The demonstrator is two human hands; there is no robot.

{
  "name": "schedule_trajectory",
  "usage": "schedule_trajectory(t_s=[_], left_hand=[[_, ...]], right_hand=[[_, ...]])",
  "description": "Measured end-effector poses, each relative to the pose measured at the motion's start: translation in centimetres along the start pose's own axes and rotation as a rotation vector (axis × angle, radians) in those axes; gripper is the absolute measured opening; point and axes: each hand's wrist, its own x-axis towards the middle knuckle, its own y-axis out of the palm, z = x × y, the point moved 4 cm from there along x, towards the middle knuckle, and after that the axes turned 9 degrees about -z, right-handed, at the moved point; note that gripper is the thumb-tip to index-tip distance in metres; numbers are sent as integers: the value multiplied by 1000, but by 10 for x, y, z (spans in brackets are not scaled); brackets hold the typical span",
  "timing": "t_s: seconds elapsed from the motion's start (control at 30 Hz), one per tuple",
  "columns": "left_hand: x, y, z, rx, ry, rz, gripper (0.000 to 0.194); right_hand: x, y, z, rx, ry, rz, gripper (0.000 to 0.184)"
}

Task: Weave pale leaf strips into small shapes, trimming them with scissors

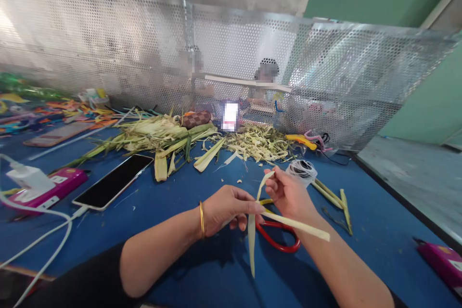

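Observation:
Pale, flat strips of dried leaf (296,225) cross at the fingertips of my left hand (231,209), which pinches them between thumb and fingers. One strip hangs straight down from that pinch, and another sticks out to the right across my right forearm. My right hand (288,192) is closed on the upper end of a leaf strip, a little above and right of the left fingertips. Under the hands lie scissors with red handles (285,249), partly hidden. A yellow loop shows behind the strips; what it belongs to is unclear.
Dried husks (155,132) and a heap of shredded strips (258,142) lie along the perforated metal screen (144,43). A charging phone (113,182) and a magenta power strip (68,183) stand left. White cord (302,171) and stalks (335,197) are right.

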Motion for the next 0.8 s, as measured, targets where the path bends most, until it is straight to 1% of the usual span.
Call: schedule_trajectory(t_s=[0.1,0.2,0.27,0.33,0.37,0.47,0.53,0.57,0.63,0.67,0.7,0.77,0.8], left_hand=[[1,1,2,46,20,-41,22],[1,3,4,32,14,-38,23],[1,4,3,-20,8,-39,26],[2,3,2,-105,12,-63,27],[2,1,1,-149,18,-85,26],[4,-4,-1,-257,34,-170,21],[6,-8,-1,-314,25,-215,16],[7,-10,0,-341,19,-228,14],[9,-12,0,-378,11,-240,11],[9,-12,0,-385,7,-242,11],[10,-12,1,-384,-2,-242,11],[9,-11,3,-371,-26,-238,10],[9,-10,3,-364,-40,-231,10]], right_hand=[[2,0,-1,12,-33,-14,15],[4,0,-2,27,-78,-27,16],[4,0,-3,35,-94,-22,17],[4,0,-5,18,-107,-5,17],[4,0,-5,-10,-119,-6,19],[1,-2,-3,-157,-142,-17,31],[-3,1,0,-236,-103,54,33],[-7,4,1,-255,-73,121,32],[-14,9,5,-280,-67,226,29],[-17,10,7,-307,-95,243,28],[-18,10,8,-346,-144,234,26],[-16,7,7,-431,-248,165,26],[-14,4,4,-456,-279,125,28]])
